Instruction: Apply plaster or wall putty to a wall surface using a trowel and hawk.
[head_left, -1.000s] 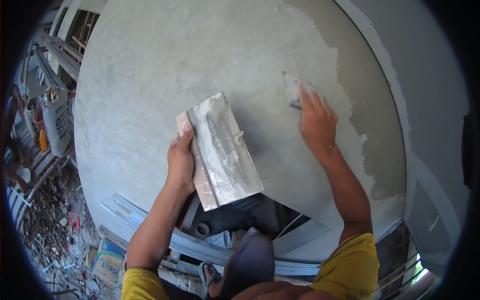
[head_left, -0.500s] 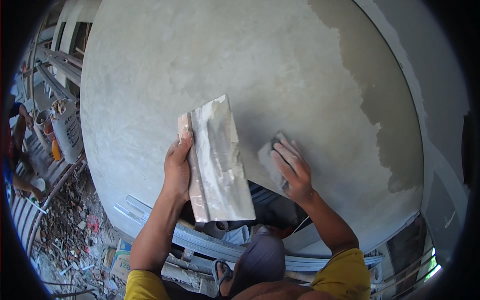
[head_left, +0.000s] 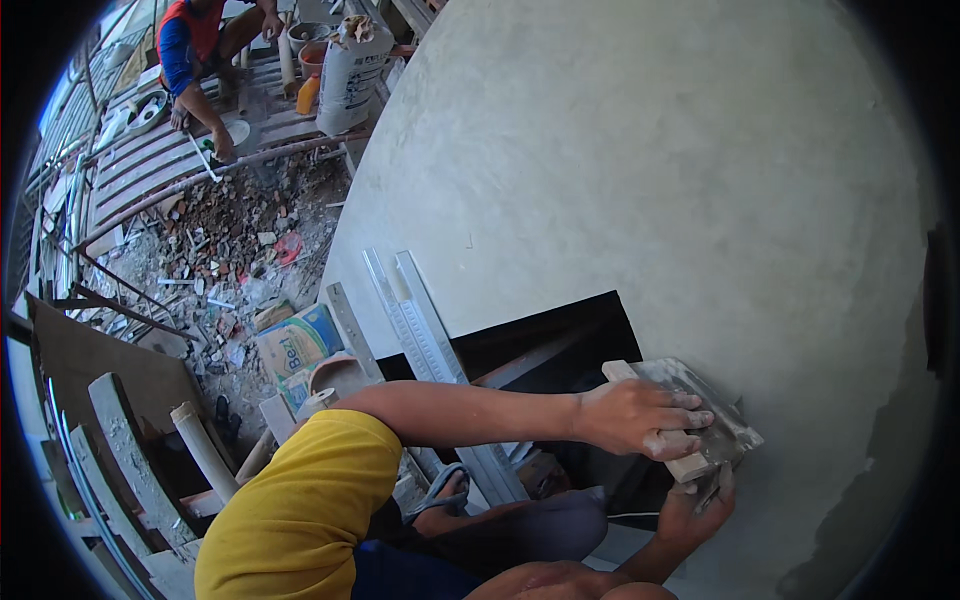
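My left hand (head_left: 640,412) grips the flat board (head_left: 732,418) with a pale wooden strip, which is lowered beside the lower right corner of a dark rectangular opening (head_left: 530,330). Just below it my right hand (head_left: 700,510) is closed on a metal putty knife (head_left: 712,485), partly hidden under the board. The grey plastered wall (head_left: 640,160) fills the upper right, with a darker damp band at its right edge.
Long metal straightedges (head_left: 420,330) lean by the opening. Plank offcuts (head_left: 125,450) stand at lower left. Rubble (head_left: 240,220) with bags lies beyond. A co-worker in blue and red (head_left: 190,50) crouches on a slatted platform (head_left: 120,190) beside a white sack (head_left: 345,85), buckets and an orange bottle.
The view has swung left, showing more platform and rubble. The board has tipped and moved down to the right, and my right hand has dropped from the wall to beneath it.
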